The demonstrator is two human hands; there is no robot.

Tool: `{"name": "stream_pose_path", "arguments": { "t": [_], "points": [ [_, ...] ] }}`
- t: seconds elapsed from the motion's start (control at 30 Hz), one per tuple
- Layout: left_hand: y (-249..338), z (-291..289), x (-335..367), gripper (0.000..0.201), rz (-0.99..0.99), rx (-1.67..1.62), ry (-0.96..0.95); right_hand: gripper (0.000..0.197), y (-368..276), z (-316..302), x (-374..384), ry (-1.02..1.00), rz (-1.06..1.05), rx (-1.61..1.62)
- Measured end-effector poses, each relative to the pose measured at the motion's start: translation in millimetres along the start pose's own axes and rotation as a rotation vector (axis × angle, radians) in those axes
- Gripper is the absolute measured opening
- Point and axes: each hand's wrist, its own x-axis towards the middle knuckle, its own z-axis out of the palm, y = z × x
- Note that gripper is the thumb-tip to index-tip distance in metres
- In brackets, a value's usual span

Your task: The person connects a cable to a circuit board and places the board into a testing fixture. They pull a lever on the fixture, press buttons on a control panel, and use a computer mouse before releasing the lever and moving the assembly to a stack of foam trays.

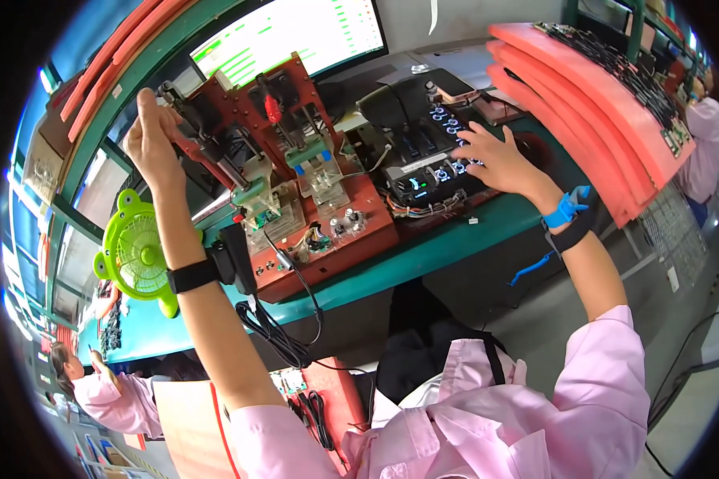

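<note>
Left hand (153,144), at ten o'clock, is by the clamp (208,148); I can't tell if it grips. Right hand (495,162), at two o'clock, is spread loose over the button box (423,180). The red stand (359,247) sits between. Maybe it's a pressing step, calling for a gentle touch next.

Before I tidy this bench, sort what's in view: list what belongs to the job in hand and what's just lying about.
Seemingly in use:
red fixture, with the left hand at its upper left
black knobbed box, with the right hand at it

Probably just lying about, touched by neither hand:
green fan
stacked red foam sheets
</note>
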Motion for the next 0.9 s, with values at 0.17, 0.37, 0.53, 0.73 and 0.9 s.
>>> {"name": "stream_pose_path", "arguments": {
  "t": [0.17,0.37,0.53,0.73,0.9],
  "points": [
    [-2.4,2.4,-5.1,0.045,0.029,-0.02,0.068,0.027,3.6,-6.4,5.3,-0.132,-0.083,0.056],
    [-0.6,0.6,-6.2,0.044,0.003,-0.016,0.063,0.019,-6.6,-2.3,39.2,0.154,0.022,-0.081],
    [-1.3,-0.8,-6.5,0.043,0.007,0.015,0.08,0.017,-18.7,-10.4,32.3,-0.166,-0.11,0.039],
    [-4.1,2.7,-6.9,0.042,0.034,0.028,0.096,0.017,-9.6,-2.2,33.3,-0.206,-0.102,0.145],
    [-3.0,4.1,-6.9,0.042,0.025,0.018,0.098,0.011,-13.5,-1.9,52.2,0.206,-0.079,-0.058]
  ]
}}
